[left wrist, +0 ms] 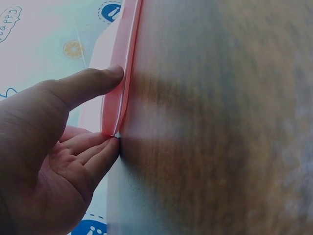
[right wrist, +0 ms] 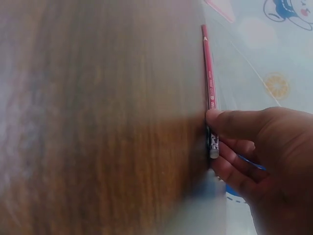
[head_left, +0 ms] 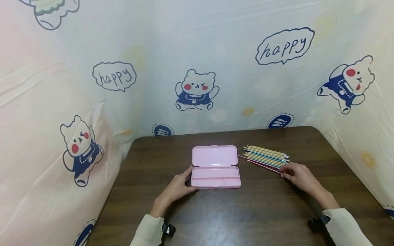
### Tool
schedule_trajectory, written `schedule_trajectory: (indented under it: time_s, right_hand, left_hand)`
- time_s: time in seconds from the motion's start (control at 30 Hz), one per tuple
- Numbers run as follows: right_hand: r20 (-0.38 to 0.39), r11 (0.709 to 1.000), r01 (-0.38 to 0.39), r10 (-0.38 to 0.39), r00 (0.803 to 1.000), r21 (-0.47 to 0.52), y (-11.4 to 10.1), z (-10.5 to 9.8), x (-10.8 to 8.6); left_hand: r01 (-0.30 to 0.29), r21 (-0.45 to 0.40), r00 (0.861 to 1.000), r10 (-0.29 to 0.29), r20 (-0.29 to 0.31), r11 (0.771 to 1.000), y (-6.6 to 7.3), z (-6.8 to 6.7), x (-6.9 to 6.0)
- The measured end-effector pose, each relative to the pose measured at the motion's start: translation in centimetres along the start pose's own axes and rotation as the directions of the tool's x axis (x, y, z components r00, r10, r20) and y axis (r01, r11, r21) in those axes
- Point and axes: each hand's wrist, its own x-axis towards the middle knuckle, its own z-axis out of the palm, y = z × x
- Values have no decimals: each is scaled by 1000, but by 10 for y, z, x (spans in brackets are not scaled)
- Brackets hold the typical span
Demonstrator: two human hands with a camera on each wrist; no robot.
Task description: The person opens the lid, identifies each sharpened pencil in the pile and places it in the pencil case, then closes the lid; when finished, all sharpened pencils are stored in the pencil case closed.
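Observation:
An opened pink pencil case (head_left: 214, 155) lies flat on the table, its lid folded back and its divided tray toward me. My left hand (head_left: 176, 187) holds the tray's near left corner, thumb against the front wall and fingers at the left side. The left wrist view shows that thumb on the pink wall (left wrist: 113, 105). On the right, my right hand (head_left: 300, 177) pinches a red pencil (right wrist: 210, 78) near its end, thumb on the barrel. Beside it lies a row of yellow and blue pencils (head_left: 266, 154), their far-left tips toward the case.
The dark wooden table (head_left: 221, 215) has rounded back corners. A pale curtain (head_left: 197, 41) printed with bears and "happy" bubbles hangs behind and on both sides. Each wrist carries a small black camera, such as the left one (head_left: 168, 230).

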Motion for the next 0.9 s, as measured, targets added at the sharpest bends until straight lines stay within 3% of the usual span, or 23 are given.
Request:
schedule_trajectory:
  time_s: [0.47,0.9]
  right_hand:
    - [-20,1000,-21,21,1000,23,-5,-4,-3]
    - [-179,995,82,-72,981,49,-15,-15,7]
  left_hand:
    - [1,14,1000,-1,13,1000,-3,0,-1]
    - [10,5,1000,-10,14,1000,-3,0,0]
